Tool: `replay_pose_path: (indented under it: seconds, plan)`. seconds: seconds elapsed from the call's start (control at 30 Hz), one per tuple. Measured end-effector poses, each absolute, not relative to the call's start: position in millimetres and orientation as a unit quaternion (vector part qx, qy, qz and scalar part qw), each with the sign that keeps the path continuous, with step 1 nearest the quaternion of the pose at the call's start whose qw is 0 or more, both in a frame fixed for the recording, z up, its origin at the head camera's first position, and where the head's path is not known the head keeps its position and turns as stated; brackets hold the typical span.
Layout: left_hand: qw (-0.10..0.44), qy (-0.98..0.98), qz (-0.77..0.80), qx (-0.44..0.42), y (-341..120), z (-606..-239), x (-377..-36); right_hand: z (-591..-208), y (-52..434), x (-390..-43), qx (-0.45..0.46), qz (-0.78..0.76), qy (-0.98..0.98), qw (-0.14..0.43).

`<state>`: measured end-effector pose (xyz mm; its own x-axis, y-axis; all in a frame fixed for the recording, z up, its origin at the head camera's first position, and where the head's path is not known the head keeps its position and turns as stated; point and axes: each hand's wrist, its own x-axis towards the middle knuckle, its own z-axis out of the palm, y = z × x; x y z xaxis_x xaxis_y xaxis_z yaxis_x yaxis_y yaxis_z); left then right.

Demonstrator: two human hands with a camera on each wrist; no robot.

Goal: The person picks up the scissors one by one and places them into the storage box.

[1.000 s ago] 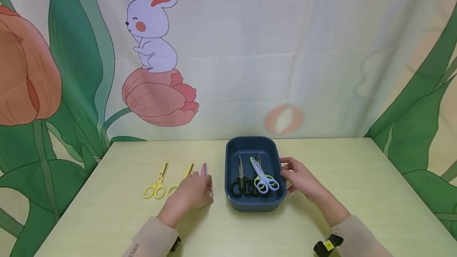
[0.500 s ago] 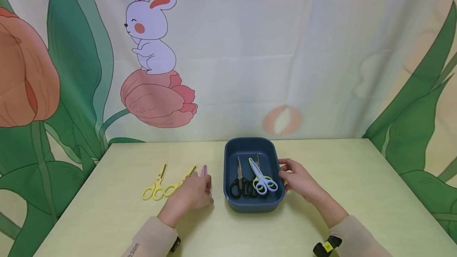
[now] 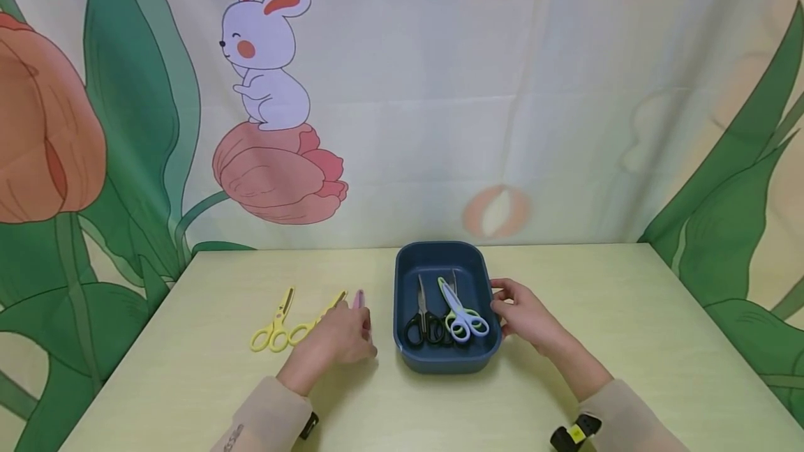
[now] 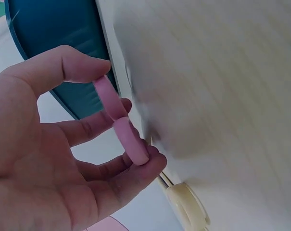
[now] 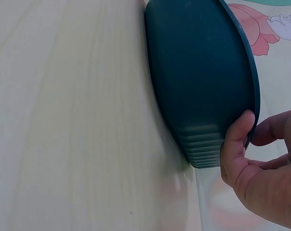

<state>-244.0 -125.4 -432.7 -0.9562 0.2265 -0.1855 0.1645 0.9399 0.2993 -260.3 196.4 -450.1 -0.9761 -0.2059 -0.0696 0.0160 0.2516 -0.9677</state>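
My left hand (image 3: 337, 335) is low over the table, pinching the handle loops of pink scissors (image 4: 131, 139) between thumb and fingers. In the head view their pink tip (image 3: 359, 298) shows beyond the hand. Beside it lie yellow scissors (image 3: 301, 332), partly covered by the hand, and another yellow pair (image 3: 272, 335) farther left. My right hand (image 3: 524, 312) holds the right side of a dark blue plastic bin (image 3: 447, 365), its thumb (image 5: 239, 130) on the wall near the rim. Black-handled scissors (image 3: 424, 326) and blue scissors (image 3: 463, 316) lie inside, over partly hidden others.
The pale wood-grain table (image 3: 402, 417) meets a printed cloth backdrop (image 3: 402, 124) just behind the bin. A small black device (image 3: 574, 432) is strapped at the right sleeve, and a similar one (image 3: 308, 427) at the left.
The middle yellow scissors have turned, handles toward the left pair and tip slightly right. The pink scissors stay in my left hand; the right hand keeps its place at the bin.
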Motion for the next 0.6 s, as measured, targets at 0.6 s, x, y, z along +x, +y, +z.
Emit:
replay_pose_path:
  seconds: [0.6]
  plan:
    - [0.052,0.972,0.197,0.114,-129.6,-428.7,-245.9,-449.7,195.9,-260.3,-0.06,-0.614,0.781,0.095]
